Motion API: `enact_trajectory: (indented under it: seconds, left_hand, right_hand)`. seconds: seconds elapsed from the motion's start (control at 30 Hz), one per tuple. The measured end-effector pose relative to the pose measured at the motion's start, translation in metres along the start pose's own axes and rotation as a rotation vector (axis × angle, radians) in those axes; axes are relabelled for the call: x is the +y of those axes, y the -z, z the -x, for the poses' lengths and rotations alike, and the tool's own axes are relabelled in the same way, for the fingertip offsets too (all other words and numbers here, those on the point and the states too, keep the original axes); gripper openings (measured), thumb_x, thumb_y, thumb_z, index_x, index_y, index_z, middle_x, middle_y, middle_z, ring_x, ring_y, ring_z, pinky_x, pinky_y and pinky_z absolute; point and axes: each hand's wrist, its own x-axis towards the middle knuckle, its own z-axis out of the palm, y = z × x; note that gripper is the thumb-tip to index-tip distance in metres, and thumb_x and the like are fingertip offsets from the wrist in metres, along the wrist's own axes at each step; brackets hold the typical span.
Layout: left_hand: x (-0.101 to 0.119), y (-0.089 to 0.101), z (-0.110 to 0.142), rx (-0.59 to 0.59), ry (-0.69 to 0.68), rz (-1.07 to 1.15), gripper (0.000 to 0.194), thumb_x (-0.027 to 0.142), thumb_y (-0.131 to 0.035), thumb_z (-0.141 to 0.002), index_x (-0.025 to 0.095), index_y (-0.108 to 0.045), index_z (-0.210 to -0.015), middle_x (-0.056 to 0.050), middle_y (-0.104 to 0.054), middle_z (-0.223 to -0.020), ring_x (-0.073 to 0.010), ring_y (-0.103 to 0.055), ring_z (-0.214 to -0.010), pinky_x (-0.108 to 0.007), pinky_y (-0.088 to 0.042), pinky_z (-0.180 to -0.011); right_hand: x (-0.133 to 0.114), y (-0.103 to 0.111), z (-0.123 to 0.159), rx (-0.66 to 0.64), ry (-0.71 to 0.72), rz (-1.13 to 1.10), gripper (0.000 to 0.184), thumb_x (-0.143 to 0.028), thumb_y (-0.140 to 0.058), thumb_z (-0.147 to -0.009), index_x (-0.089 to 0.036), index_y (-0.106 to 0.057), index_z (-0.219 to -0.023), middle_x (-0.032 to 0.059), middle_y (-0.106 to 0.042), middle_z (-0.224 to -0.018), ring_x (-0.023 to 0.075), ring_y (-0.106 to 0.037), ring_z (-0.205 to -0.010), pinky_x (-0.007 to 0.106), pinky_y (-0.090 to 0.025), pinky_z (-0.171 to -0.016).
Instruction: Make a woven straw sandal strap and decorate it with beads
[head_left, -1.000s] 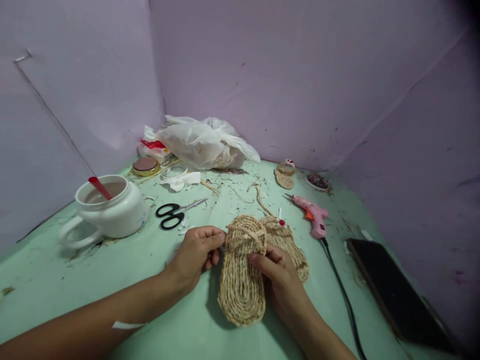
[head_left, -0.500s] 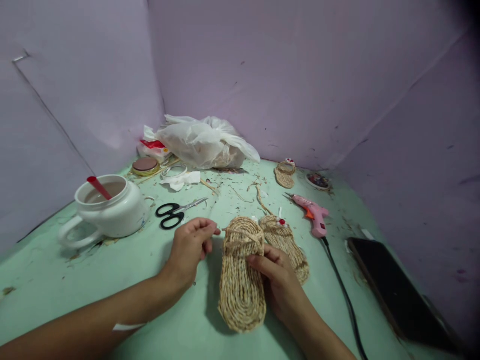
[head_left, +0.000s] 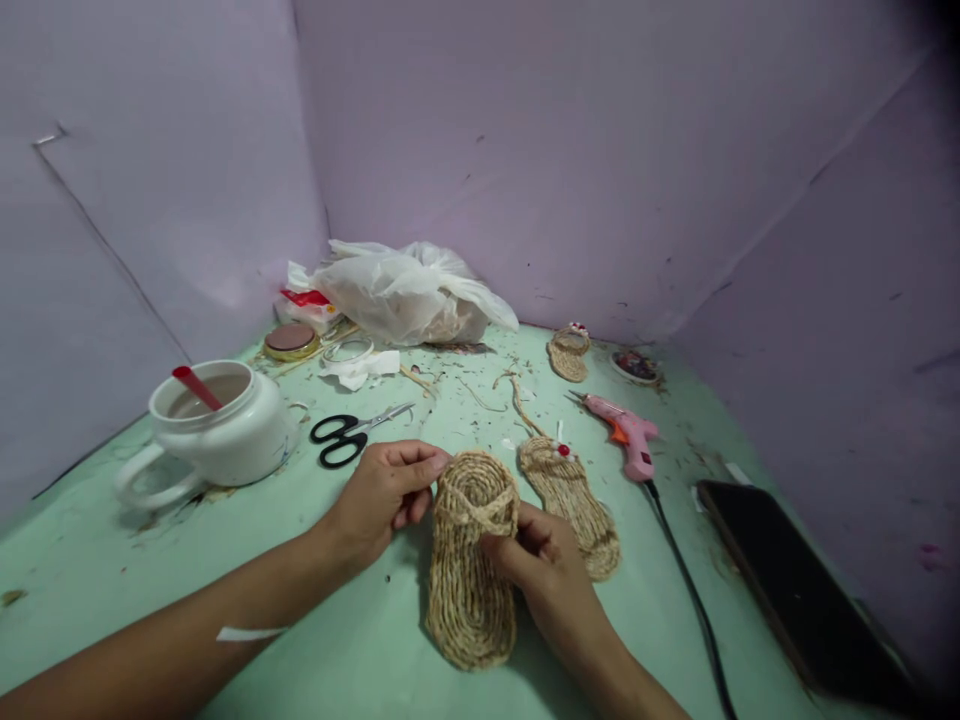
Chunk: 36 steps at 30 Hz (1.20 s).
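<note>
A small slipper (head_left: 474,590) of coiled, straw-coloured rope, with crossed straps over its toe end, is held tilted up above the table. On its right edge, my right hand (head_left: 551,570) grips it with the thumb on top and the fingers behind. My left hand (head_left: 394,490) is closed in a pinch at the upper left edge of the toe; the fingertips touch that edge. A second rope slipper (head_left: 574,500) with a red bead lies just to the right, partly behind my right hand. Loose rope (head_left: 523,405) trails from its toe.
Black-handled scissors (head_left: 352,437) and a white mug (head_left: 232,435) with a red straw stand left. To the right lie a pink glue gun (head_left: 630,435) with a black cord and a dark phone (head_left: 795,590). A plastic bag (head_left: 412,295) and a tiny slipper (head_left: 568,355) are at the back.
The slipper has moved slightly left and its toe has tipped, showing the coiled end. My left hand has come to its upper left edge; my right hand moved left with it.
</note>
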Motion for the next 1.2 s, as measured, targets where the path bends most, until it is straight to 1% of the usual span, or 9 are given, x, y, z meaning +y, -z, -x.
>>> enact_trajectory:
  seconds: [0.07, 0.13, 0.27, 0.43, 0.53, 0.63, 0.8, 1.0, 1.2]
  left_hand:
    - [0.0, 0.001, -0.002, -0.059, 0.081, 0.086, 0.02, 0.032, -0.068, -0.063, 0.012, -0.063, -0.063, 0.006, -0.043, -0.035, -0.0022, -0.03, -0.029, -0.015, -0.014, -0.031]
    - [0.0, 0.003, -0.003, -0.107, 0.125, 0.146, 0.019, 0.03, -0.069, -0.061, 0.012, -0.062, -0.059, 0.005, -0.044, -0.037, -0.002, -0.033, -0.029, -0.014, -0.015, -0.03]
    - [0.001, 0.006, -0.005, -0.149, 0.13, 0.157, 0.02, 0.028, -0.068, -0.06, 0.01, -0.062, -0.055, 0.003, -0.046, -0.038, -0.0019, -0.037, -0.03, -0.014, -0.015, -0.03]
    - [0.002, 0.004, 0.0, -0.156, 0.101, 0.127, 0.021, 0.029, -0.069, -0.059, 0.009, -0.065, -0.06, 0.001, -0.049, -0.04, -0.0032, -0.04, -0.032, -0.014, -0.015, -0.031]
    - [-0.002, 0.0, 0.004, -0.131, 0.091, 0.086, 0.024, 0.032, -0.072, -0.059, 0.009, -0.068, -0.067, 0.002, -0.05, -0.038, -0.0021, -0.036, -0.03, -0.014, -0.016, -0.031]
    - [-0.007, -0.003, 0.005, -0.123, 0.137, 0.094, 0.027, 0.035, -0.073, -0.058, 0.01, -0.068, -0.067, 0.003, -0.049, -0.035, -0.0017, -0.032, -0.029, -0.014, -0.016, -0.03]
    - [-0.01, 0.0, -0.001, -0.17, 0.199, 0.077, 0.031, 0.035, -0.076, -0.053, 0.009, -0.069, -0.067, 0.002, -0.049, -0.035, -0.0019, -0.032, -0.029, -0.015, -0.014, -0.03]
    - [-0.007, -0.001, 0.003, -0.157, 0.165, 0.121, 0.029, 0.031, -0.08, -0.048, 0.01, -0.069, -0.065, 0.003, -0.048, -0.039, -0.0017, -0.033, -0.035, -0.013, -0.014, -0.032]
    - [-0.005, -0.001, 0.005, -0.166, 0.219, 0.164, 0.03, 0.027, -0.082, -0.044, 0.008, -0.067, -0.061, 0.004, -0.046, -0.042, -0.0011, -0.032, -0.039, -0.012, -0.011, -0.032]
  right_hand:
    - [0.0, 0.0, 0.0, -0.003, 0.017, -0.004, 0.008, -0.022, -0.06, -0.058, -0.014, -0.065, -0.058, -0.0008, -0.053, -0.054, 0.013, -0.043, -0.056, 0.024, -0.033, -0.053]
    - [-0.001, 0.0, 0.0, -0.004, 0.035, -0.006, 0.01, -0.022, -0.061, -0.058, -0.014, -0.066, -0.059, -0.0005, -0.053, -0.054, 0.0133, -0.043, -0.056, 0.024, -0.033, -0.053]
    - [-0.002, 0.001, 0.002, -0.007, 0.044, -0.016, 0.012, -0.021, -0.061, -0.059, -0.014, -0.069, -0.063, -0.0005, -0.054, -0.055, 0.0124, -0.041, -0.055, 0.023, -0.032, -0.052]
    - [0.001, 0.001, 0.005, -0.027, 0.027, -0.143, 0.017, -0.027, -0.066, -0.062, -0.015, -0.072, -0.072, 0.0022, -0.062, -0.064, 0.0165, -0.051, -0.063, 0.025, -0.039, -0.058]
    - [0.004, -0.002, 0.004, -0.021, -0.026, -0.157, 0.019, -0.024, -0.075, -0.056, -0.015, -0.073, -0.072, 0.0027, -0.066, -0.066, 0.0181, -0.056, -0.066, 0.027, -0.042, -0.061]
    - [0.008, -0.004, 0.002, 0.017, -0.109, -0.123, 0.019, -0.023, -0.079, -0.052, -0.014, -0.074, -0.068, 0.0029, -0.067, -0.062, 0.0182, -0.057, -0.063, 0.027, -0.042, -0.059]
    - [0.011, -0.002, -0.001, -0.008, -0.188, -0.16, 0.024, -0.027, -0.079, -0.053, -0.013, -0.075, -0.072, 0.0042, -0.069, -0.066, 0.0192, -0.06, -0.066, 0.027, -0.044, -0.061]
    - [0.009, -0.002, 0.002, -0.011, -0.167, -0.156, 0.022, -0.024, -0.081, -0.051, -0.013, -0.075, -0.07, 0.0027, -0.068, -0.063, 0.0163, -0.057, -0.061, 0.025, -0.042, -0.058]
    - [0.012, -0.002, 0.002, -0.046, -0.13, -0.145, 0.019, -0.025, -0.08, -0.055, -0.013, -0.075, -0.069, 0.0021, -0.066, -0.06, 0.0153, -0.055, -0.058, 0.026, -0.042, -0.058]
